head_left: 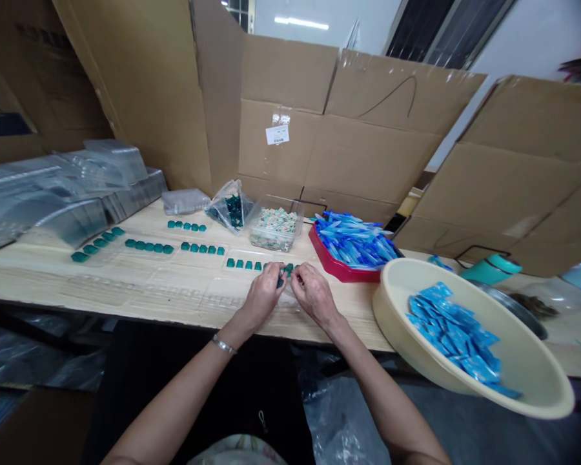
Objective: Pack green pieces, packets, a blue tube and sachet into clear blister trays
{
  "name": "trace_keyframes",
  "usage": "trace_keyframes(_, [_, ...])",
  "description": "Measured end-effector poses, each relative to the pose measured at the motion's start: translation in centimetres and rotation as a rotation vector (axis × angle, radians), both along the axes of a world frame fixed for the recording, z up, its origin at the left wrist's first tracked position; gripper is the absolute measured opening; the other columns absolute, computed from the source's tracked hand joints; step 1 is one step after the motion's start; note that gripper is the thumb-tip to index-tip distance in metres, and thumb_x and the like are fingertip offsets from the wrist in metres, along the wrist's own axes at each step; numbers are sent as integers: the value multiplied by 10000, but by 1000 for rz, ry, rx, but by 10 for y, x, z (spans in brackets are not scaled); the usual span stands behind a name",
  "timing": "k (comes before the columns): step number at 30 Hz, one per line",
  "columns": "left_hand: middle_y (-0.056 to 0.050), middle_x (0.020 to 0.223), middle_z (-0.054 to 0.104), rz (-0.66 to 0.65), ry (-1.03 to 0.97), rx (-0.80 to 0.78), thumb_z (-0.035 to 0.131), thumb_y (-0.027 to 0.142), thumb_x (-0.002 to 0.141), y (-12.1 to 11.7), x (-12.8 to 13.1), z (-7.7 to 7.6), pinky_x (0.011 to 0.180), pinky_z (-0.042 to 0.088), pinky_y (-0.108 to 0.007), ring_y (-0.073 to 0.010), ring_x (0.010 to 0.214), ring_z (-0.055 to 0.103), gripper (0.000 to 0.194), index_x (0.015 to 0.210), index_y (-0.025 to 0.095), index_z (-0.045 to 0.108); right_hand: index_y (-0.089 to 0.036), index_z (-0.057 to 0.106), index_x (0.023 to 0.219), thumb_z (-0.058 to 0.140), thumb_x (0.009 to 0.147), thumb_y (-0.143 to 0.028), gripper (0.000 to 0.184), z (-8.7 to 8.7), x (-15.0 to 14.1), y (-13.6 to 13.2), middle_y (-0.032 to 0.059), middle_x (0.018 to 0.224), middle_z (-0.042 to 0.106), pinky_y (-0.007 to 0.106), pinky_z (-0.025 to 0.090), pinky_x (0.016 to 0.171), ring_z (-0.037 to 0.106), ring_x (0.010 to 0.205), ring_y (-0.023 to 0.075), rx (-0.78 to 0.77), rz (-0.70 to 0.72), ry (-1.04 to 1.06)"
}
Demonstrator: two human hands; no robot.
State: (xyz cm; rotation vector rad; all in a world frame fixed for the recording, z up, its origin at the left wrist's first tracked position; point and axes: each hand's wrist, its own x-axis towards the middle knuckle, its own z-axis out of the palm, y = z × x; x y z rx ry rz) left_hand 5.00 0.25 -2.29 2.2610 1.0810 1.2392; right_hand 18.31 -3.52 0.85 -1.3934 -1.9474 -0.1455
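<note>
Teal plastic pieces (244, 264) sit in a row on a clear blister tray (232, 294) on the wooden counter (39, 274). The left hand (263, 296) and right hand (314, 297) meet at the row's end, fingertips bunched together, grip unclear. To the right stand a red tray (334, 266) of blue sachets (353, 242) and a cream basin (392, 323); cardboard sheets (368, 155) rise behind.
</note>
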Motion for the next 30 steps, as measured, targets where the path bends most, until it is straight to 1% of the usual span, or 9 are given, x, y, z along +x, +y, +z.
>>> trace_keyframes(5, [-87,930,622,15,23,35,426,156,875,0,0,-1,808,488,-327,-188,889,606,162,980,159,550,-187,518,714,455,805,-139,121,-4,-1,-1,45,699,543,296,425,669,518,702,173,-34,-13,68])
trace_keyframes(8, [-75,923,636,2,-45,19,431,153,878,1,1,0,820,485,-323,-176,875,611,147,952,170,556,-181,548,779,518,794,-214,47,-5,4,-1,46,781,585,289,461,622,547,670,151,-171,30,393])
trace_keyframes(12, [-87,960,633,-43,-13,72,400,180,902,-3,2,-1,812,484,-322,-179,903,604,180,988,172,558,-170,600,996,600,782,-401,314,-5,10,-3,29,764,648,291,521,597,616,618,139,-503,145,964])
trace_keyframes(14, [-89,960,630,-75,-7,80,387,200,912,-7,4,-1,815,480,-322,-181,913,599,195,995,167,561,-162,655,963,662,734,-414,341,-6,13,-5,23,696,667,303,534,649,634,622,143,-569,180,1074])
trace_keyframes(17, [-84,954,628,-100,-84,14,410,236,909,-11,4,-1,832,468,-319,-177,917,594,195,992,163,571,-180,709,911,763,622,-375,352,-10,23,-5,39,796,712,330,534,725,658,687,160,-528,163,1124])
trace_keyframes(19, [-61,896,623,-70,-190,-111,448,265,891,-12,2,3,791,478,-300,-157,832,601,182,967,166,580,-193,718,915,784,590,-362,372,-13,38,-1,52,890,719,353,528,769,665,754,181,-452,94,1088])
trace_keyframes(21, [-19,782,586,-45,-305,-322,466,306,875,-13,-2,8,641,491,-258,-115,637,572,189,940,171,581,-197,716,930,765,615,-363,359,-16,55,7,63,957,712,369,516,804,661,810,196,-331,2,976])
trace_keyframes(25, [28,708,490,-102,-473,-714,485,404,838,-15,-11,17,334,337,-180,-59,424,434,256,945,185,565,-187,717,880,677,715,-329,222,-23,81,29,81,952,702,370,495,827,642,868,211,-145,-64,609])
trace_keyframes(30, [24,732,481,-200,-556,-839,530,456,797,-17,-16,17,274,296,-161,-57,423,434,302,932,187,557,-159,702,922,575,812,-221,179,-36,82,45,103,933,683,322,487,788,628,875,196,-139,20,152])
